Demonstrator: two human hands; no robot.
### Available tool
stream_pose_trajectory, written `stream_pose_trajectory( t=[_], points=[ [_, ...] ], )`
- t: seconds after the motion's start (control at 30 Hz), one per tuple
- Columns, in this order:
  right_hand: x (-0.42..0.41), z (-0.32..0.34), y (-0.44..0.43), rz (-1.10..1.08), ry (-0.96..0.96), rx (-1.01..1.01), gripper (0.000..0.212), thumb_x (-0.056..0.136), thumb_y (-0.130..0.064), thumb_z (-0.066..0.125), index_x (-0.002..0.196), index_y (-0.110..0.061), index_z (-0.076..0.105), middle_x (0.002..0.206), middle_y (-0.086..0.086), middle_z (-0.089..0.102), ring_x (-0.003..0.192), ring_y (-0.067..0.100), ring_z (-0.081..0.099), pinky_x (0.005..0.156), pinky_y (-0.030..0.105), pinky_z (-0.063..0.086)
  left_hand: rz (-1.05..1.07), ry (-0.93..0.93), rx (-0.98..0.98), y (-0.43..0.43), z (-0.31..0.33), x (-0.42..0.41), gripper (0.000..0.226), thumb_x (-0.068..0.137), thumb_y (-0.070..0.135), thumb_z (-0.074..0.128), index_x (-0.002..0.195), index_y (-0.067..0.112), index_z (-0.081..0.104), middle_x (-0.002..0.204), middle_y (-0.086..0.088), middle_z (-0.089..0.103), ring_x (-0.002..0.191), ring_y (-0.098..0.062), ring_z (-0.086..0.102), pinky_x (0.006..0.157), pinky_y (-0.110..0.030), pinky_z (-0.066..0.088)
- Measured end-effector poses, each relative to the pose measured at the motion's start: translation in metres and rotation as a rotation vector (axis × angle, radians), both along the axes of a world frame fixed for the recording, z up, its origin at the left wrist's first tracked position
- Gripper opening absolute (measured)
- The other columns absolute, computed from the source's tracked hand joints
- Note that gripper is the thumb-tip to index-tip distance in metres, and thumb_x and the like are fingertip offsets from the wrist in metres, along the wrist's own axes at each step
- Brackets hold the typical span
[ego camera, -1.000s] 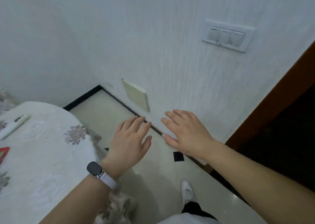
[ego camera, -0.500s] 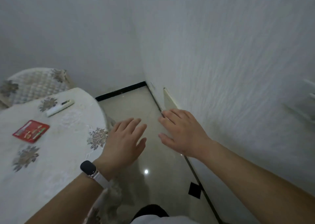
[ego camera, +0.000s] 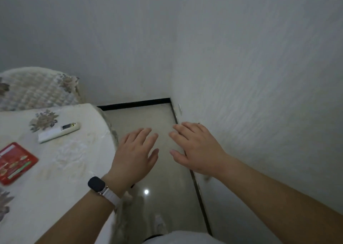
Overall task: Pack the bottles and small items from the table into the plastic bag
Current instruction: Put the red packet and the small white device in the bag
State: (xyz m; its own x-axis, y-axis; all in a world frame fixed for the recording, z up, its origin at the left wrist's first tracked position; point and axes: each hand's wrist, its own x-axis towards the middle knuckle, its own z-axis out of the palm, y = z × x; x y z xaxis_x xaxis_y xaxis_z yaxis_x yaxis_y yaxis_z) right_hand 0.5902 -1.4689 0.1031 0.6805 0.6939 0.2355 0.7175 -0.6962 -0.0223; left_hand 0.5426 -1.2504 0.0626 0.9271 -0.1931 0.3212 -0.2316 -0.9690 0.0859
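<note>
Left hand (ego camera: 134, 156): spread flat, palm down, fingers straight and a little apart, holding nothing. It hovered over the floor just past the rounded edge of the surface.
Right hand (ego camera: 196, 149): likewise spread and empty, palm down, near the left hand but not touching it. It was close to the white textured wall (ego camera: 259, 95); contact with the wall could not be told.
Left wrist: wore a dark-faced smartwatch on a white band (ego camera: 96, 185).
Surface: white cloth-covered surface with grey flower prints (ego camera: 55, 188), to the left of both hands.
Small items: a flat red printed packet (ego camera: 15, 163) lay near the surface's left side. A long white remote control (ego camera: 59, 132) lay beyond it, apart from the packet and both hands.
Chair: quilted floral chair back (ego camera: 37, 89) stood behind the surface.
Floor: glossy pale tiled floor (ego camera: 148, 117), black-edged along the walls.
</note>
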Motion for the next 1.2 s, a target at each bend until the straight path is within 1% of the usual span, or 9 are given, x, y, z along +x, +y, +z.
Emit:
stream_pose_trajectory(
  t=[0.1,0.2,0.3,0.47,0.57,0.87,1.0,1.1,1.2],
  points=[
    [0.046,0.004,0.029,0.04,-0.025,0.001,0.05,0.093,-0.049,0.046,0.127,-0.014,0.058,0.132,0.008,0.057,0.122,0.029,0.05,0.1,0.043,0.039,0.032,-0.014,0.008,0.027,0.008,0.043,0.046,0.089,0.041,0.049,0.125,0.014,0.061,0.129,-0.011,0.061,0.117,-0.032,0.056,0.094,-0.045,0.045],
    [0.079,0.001,0.058,0.056,0.011,0.004,0.051,0.093,-0.05,0.045,0.129,-0.016,0.056,0.134,0.007,0.055,0.124,0.028,0.049,0.102,0.042,0.039,0.08,-0.02,0.003,0.053,0.009,0.064,0.044,0.088,0.04,0.051,0.124,0.015,0.061,0.128,-0.01,0.061,0.117,-0.03,0.056,0.094,-0.043,0.044],
    [0.118,-0.005,0.094,0.132,0.029,-0.011,0.052,0.093,-0.051,0.044,0.13,-0.017,0.056,0.135,0.007,0.055,0.123,0.029,0.049,0.102,0.043,0.038,0.151,-0.026,0.003,0.085,0.007,0.084,0.043,0.087,0.039,0.054,0.122,0.015,0.062,0.126,-0.009,0.062,0.116,-0.03,0.057,0.093,-0.042,0.044],
    [0.179,-0.021,0.157,0.311,0.053,-0.005,0.05,0.092,-0.051,0.046,0.128,-0.018,0.057,0.133,0.006,0.056,0.121,0.028,0.05,0.1,0.042,0.039,0.325,-0.004,0.015,0.132,-0.007,0.105,0.041,0.086,0.037,0.054,0.12,0.015,0.064,0.126,-0.008,0.062,0.116,-0.028,0.055,0.094,-0.041,0.04],
    [0.219,-0.035,0.196,0.427,0.07,0.001,0.049,0.091,-0.051,0.045,0.127,-0.019,0.058,0.132,0.005,0.057,0.12,0.026,0.051,0.099,0.04,0.038,0.444,0.002,0.025,0.158,-0.015,0.118,0.04,0.087,0.034,0.057,0.121,0.015,0.064,0.126,-0.009,0.062,0.116,-0.031,0.055,0.095,-0.043,0.041],
    [0.328,-0.047,0.299,0.792,0.197,0.007,0.049,0.092,-0.051,0.044,0.127,-0.019,0.056,0.131,0.004,0.057,0.12,0.026,0.05,0.1,0.041,0.041,0.905,0.194,0.037,0.202,-0.014,0.165,0.044,0.087,0.04,0.048,0.122,0.018,0.064,0.13,-0.007,0.062,0.119,-0.031,0.057,0.094,-0.044,0.046],
    [0.353,-0.056,0.343,0.945,0.227,-0.031,0.048,0.092,-0.051,0.046,0.127,-0.019,0.057,0.133,0.005,0.057,0.121,0.026,0.05,0.1,0.041,0.039,1.103,0.2,0.029,0.213,-0.01,0.167,0.042,0.087,0.038,0.052,0.122,0.017,0.063,0.13,-0.007,0.061,0.119,-0.03,0.055,0.094,-0.045,0.045],
    [0.349,-0.059,0.371,1.05,0.26,-0.054,0.05,0.09,-0.051,0.045,0.125,-0.019,0.06,0.132,0.004,0.058,0.12,0.026,0.052,0.099,0.04,0.039,1.214,0.189,0.044,0.214,-0.01,0.152,0.043,0.086,0.038,0.05,0.12,0.015,0.064,0.128,-0.01,0.062,0.117,-0.032,0.056,0.093,-0.046,0.046],
    [0.334,-0.064,0.399,1.153,0.257,-0.065,0.049,0.089,-0.051,0.045,0.122,-0.019,0.063,0.13,0.004,0.06,0.118,0.025,0.053,0.097,0.039,0.042,1.338,0.234,0.04,0.222,-0.018,0.129,0.046,0.087,0.04,0.047,0.12,0.015,0.065,0.127,-0.01,0.063,0.115,-0.033,0.058,0.092,-0.046,0.047]
  ],
)
